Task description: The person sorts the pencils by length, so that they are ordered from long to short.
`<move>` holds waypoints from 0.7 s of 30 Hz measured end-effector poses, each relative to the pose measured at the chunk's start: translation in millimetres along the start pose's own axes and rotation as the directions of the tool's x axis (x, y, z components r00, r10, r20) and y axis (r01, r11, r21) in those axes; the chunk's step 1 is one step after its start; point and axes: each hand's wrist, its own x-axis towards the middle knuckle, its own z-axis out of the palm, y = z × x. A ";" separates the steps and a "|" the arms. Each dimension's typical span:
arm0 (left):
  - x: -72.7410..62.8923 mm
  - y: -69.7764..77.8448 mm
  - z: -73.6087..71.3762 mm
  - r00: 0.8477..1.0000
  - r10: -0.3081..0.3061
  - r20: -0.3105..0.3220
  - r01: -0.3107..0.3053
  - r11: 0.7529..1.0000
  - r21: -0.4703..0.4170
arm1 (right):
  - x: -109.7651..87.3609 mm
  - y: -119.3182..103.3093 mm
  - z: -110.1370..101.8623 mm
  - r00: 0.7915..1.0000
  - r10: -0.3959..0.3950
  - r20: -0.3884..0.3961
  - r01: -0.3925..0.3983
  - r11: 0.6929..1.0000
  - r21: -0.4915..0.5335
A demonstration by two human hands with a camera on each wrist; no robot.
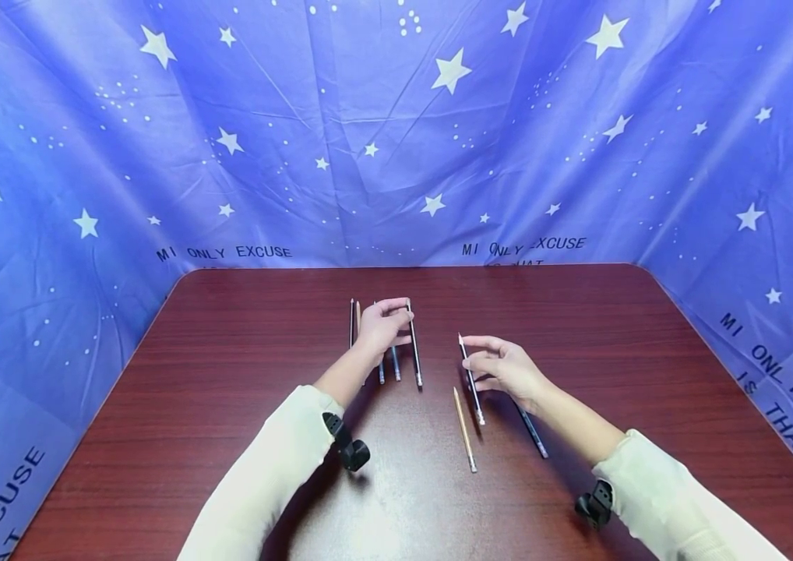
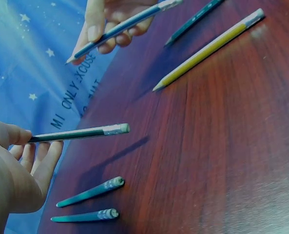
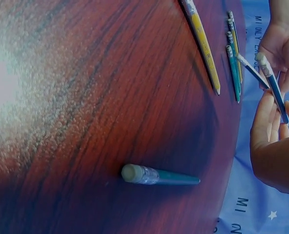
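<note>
My left hand (image 1: 382,326) pinches a dark pencil (image 1: 415,354) near its far end, the eraser end toward me. In the left wrist view this pencil (image 2: 81,133) is above the table, its shadow apart from it. To the right, my right hand (image 1: 506,366) holds a dark blue pencil (image 1: 471,382) between thumb and fingers, its sharpened tip pointing away. A yellow pencil (image 1: 465,433) lies just left of and nearer than that one. Under the right wrist lies a dark green pencil (image 1: 533,435), partly hidden. Several pencils (image 3: 233,73) lie side by side by the left hand, which partly covers them.
The brown wooden table (image 1: 179,405) extends on all sides of the pencils. A blue star-patterned cloth (image 1: 340,140) hangs behind its far edge and along both sides. Each wrist carries a black camera, one on the left sleeve (image 1: 266,463), one on the right sleeve (image 1: 677,499).
</note>
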 end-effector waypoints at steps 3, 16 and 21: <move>7.0 -1.8 -0.1 1.000 0.013 -0.018 -0.013 1.000 0.017 | 0.5 0.7 1.2 1.000 0.008 -0.002 -0.008 1.000 0.002; 27.5 -10.8 -1.1 0.999 0.022 -0.029 -0.020 0.998 0.065 | 1.7 -1.3 5.4 1.000 0.010 0.003 -0.010 1.000 -0.007; 29.1 -12.8 -0.4 1.000 0.008 -0.021 -0.006 0.997 0.081 | 1.9 -0.6 4.7 1.000 0.014 -0.004 -0.014 1.000 -0.010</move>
